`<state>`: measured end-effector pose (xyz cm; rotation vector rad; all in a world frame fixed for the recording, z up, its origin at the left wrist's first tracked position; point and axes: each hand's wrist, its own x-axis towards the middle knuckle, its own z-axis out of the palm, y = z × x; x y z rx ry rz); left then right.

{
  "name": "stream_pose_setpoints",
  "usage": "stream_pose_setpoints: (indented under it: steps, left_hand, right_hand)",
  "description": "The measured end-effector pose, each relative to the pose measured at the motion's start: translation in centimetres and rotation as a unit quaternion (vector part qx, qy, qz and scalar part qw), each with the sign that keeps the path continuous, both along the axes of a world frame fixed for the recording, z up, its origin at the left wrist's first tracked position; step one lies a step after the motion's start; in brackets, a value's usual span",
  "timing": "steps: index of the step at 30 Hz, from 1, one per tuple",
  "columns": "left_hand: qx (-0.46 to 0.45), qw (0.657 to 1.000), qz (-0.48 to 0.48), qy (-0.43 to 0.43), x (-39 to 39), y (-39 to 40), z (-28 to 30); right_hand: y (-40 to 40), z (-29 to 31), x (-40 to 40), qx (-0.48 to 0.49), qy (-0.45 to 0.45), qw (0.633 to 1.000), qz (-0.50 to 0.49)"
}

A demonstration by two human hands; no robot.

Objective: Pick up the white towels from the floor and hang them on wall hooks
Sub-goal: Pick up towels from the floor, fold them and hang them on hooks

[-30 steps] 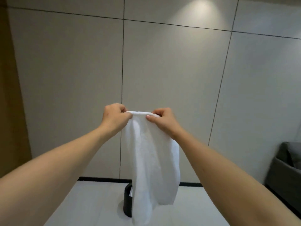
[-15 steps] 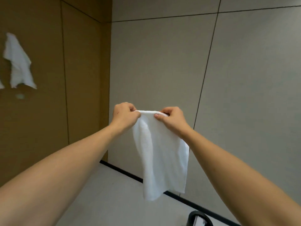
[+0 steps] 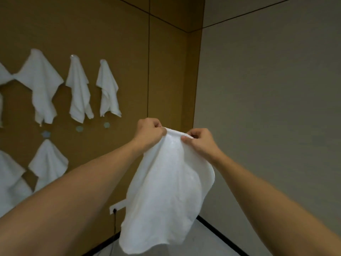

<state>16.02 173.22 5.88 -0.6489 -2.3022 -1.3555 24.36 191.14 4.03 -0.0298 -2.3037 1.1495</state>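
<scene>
- While several towels already hang on the brown wall [image 3: 129, 52] at far left, one towel [image 3: 166, 191] is in the air between both hands, so I judge the step to be carrying it to a hook.
- Three hung towels [image 3: 78, 89] fill the upper row and more hang in a lower row, partly cut by the left edge.
- Small pale discs [image 3: 106, 125] sit on the wall just under the upper row; they look like bare hooks, though they are too blurred to be sure. The rightmost one is nearest the hands.
- Left hand [image 3: 148, 133] has its fingers curled round the towel's top hem.
- Right hand [image 3: 200, 142] pinches the same hem just beside it, leaving a short taut span between the two.
- From there the towel falls free, its lower edge well above the floor [image 3: 203, 242].
- Next move, as I read it: swing left and press the taut span over a bare hook, keeping the cloth off the neighbours.
- Room is open between hands and wall; the corner and grey wall [image 3: 267, 108] close the right side.
- A socket [image 3: 118, 206] and cord sit low on the wall, behind the towel.
</scene>
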Motion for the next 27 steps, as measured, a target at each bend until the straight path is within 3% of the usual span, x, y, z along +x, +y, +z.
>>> stream_pose_setpoints:
  steps: [9, 16, 27]
  left_hand:
    - [-0.002, 0.995, 0.097, -0.03, -16.8, -5.4, -4.0]
    - [-0.011, 0.981, 0.132, -0.14, -27.5, -9.2, -7.1]
    - [-0.036, 0.957, 0.27, -0.102, -39.1, -19.4, -11.1]
  right_hand:
    - [-3.6, -2.8, -21.9, -0.005, -0.014, 0.99, 0.14]
    - [-5.6, -4.6, -36.6, 0.013, -0.085, 0.969, 0.232]
    - [-15.6, -9.9, -53.9, 0.003, -0.061, 0.948, 0.312]
